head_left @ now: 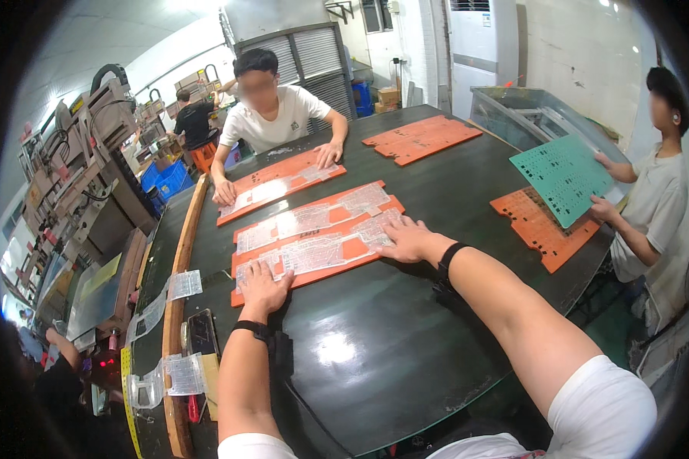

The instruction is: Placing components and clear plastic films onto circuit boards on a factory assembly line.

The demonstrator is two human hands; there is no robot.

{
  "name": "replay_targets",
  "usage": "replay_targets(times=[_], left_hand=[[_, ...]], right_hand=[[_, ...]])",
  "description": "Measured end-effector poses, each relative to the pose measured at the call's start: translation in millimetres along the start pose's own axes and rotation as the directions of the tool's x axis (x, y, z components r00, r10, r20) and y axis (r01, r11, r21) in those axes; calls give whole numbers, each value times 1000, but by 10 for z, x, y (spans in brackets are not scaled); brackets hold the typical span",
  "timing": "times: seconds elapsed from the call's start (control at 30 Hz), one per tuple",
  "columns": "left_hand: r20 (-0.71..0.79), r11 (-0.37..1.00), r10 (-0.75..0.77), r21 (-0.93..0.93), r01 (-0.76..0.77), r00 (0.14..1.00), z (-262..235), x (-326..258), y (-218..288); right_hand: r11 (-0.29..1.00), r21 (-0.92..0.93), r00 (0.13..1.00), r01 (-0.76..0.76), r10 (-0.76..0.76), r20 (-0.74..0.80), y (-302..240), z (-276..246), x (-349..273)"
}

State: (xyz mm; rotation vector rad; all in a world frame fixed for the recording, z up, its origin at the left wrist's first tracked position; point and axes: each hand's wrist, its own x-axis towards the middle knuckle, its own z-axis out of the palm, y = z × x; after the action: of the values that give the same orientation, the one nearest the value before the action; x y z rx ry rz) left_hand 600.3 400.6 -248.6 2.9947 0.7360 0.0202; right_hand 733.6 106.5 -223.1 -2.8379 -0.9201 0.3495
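Note:
An orange board [355, 249] lies in front of me on a dark table. Two clear plastic sheets with fine printed lines rest on it, a far sheet [302, 222] and a near sheet [312, 254]. My left hand [265, 291] presses on the near sheet's left end, fingers spread. At that sheet's right end my right hand [407, 239] lies with its fingers stretched out over the edge. Neither hand grips anything. Parts of the sheet under my fingers are hidden.
Across the table a person [272, 107] handles a sheet on another orange board [287, 164]. At right a second person holds a green board [563, 180] above an orange one [547, 245]. A wooden strip [177, 329], loose clear sheets [185, 375] and a phone [201, 331] lie left.

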Motion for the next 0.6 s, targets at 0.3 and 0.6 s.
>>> replay_targets(times=[0.3, 0.6], left_hand=[[33, 1000, 22, -11, -21, 999, -42, -464, 15], [113, 940, 338, 5, -341, 934, -142, -2252, 329]], right_hand=[[994, -99, 991, 37, -49, -123, 90, 132, -549], [979, -172, 987, 112, -130, -97, 583, 358, -2234]])
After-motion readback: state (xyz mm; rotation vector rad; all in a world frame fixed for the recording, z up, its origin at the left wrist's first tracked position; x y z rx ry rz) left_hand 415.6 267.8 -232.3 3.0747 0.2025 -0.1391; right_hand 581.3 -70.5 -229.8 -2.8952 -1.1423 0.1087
